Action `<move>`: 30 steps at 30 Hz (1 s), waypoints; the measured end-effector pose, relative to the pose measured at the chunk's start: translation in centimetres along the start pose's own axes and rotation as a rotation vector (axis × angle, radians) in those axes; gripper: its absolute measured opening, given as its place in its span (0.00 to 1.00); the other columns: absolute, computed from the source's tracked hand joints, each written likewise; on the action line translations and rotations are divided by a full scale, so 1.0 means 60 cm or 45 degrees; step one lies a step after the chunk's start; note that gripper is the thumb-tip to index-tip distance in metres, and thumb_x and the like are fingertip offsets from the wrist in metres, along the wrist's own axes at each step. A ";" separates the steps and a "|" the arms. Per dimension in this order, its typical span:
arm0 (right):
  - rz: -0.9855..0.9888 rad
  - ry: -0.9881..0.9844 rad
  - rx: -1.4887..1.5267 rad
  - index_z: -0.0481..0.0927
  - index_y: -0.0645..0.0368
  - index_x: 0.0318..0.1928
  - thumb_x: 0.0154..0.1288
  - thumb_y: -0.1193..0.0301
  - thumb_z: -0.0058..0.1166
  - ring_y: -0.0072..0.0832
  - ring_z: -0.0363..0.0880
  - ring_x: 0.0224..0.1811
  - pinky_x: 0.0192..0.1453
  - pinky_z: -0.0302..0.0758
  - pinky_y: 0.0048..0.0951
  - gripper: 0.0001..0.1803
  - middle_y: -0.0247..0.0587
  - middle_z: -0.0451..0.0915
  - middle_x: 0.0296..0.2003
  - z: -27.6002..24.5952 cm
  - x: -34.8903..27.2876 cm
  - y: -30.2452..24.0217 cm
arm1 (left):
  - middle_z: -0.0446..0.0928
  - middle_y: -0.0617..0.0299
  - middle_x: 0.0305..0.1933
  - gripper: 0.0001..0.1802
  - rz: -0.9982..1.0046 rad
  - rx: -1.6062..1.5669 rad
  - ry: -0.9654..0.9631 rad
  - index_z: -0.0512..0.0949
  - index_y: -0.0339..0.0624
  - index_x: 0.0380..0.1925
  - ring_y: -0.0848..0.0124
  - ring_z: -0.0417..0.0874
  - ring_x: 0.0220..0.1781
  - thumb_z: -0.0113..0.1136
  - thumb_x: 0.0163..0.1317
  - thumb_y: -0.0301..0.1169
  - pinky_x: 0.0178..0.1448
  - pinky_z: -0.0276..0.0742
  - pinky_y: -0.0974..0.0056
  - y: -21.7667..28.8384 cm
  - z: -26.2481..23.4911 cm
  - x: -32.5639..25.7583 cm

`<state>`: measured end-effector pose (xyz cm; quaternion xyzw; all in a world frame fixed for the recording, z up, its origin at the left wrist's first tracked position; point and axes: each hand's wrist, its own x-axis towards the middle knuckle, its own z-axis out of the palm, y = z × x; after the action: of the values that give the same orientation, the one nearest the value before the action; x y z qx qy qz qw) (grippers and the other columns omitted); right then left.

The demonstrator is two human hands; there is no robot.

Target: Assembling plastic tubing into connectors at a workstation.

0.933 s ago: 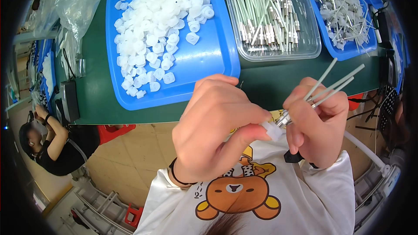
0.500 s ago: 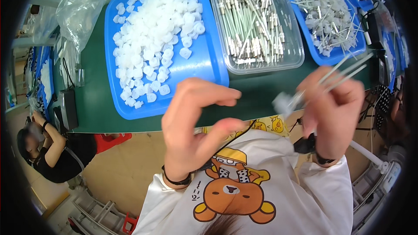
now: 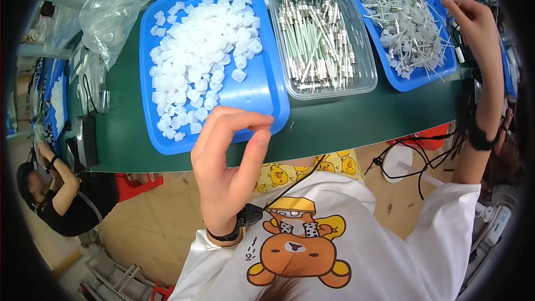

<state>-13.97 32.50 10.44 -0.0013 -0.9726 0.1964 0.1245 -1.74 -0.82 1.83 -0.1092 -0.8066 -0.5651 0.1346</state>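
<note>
Counter: dark green, running across the upper half of the frame, carrying three trays side by side.
Left tray: blue, upper left of centre, heaped with small white plastic caps.
Middle tray: clear plastic, top centre, full of metal-ended pins.
Right tray: blue, upper right, holding the finished pins with caps on.
Left hand: lower centre, lifted above the counter's near edge just below the cap tray; my grip is loosely curled, thumb and forefinger apart, with nothing in it.
Right hand: far upper right, stretched over the outer edge of the right tray; fingers mostly straight, and I can't tell whether anything thin lies between them.
What changed: a moment ago both hands met at my chest around a pin and a cap; now they are well apart, the left empty and the right out at the finished tray.
Meaning: I judge that piece is done and set down, and the left is placed for another cap.
</note>
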 end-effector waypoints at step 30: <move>0.373 -0.103 1.587 0.78 0.67 0.23 0.42 0.82 0.58 0.10 0.59 0.10 0.12 0.51 0.12 0.04 0.31 0.68 0.18 0.148 -0.198 -0.185 | 0.70 0.63 0.25 0.09 -0.033 0.547 0.140 0.74 0.36 0.28 0.76 0.67 0.26 0.59 0.44 0.18 0.33 0.64 0.73 -0.046 -0.008 0.024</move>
<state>-4.10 18.27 3.92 -0.0542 -0.6697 0.7398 0.0370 -3.96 -2.18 0.06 -0.0367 -0.9013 -0.3871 0.1911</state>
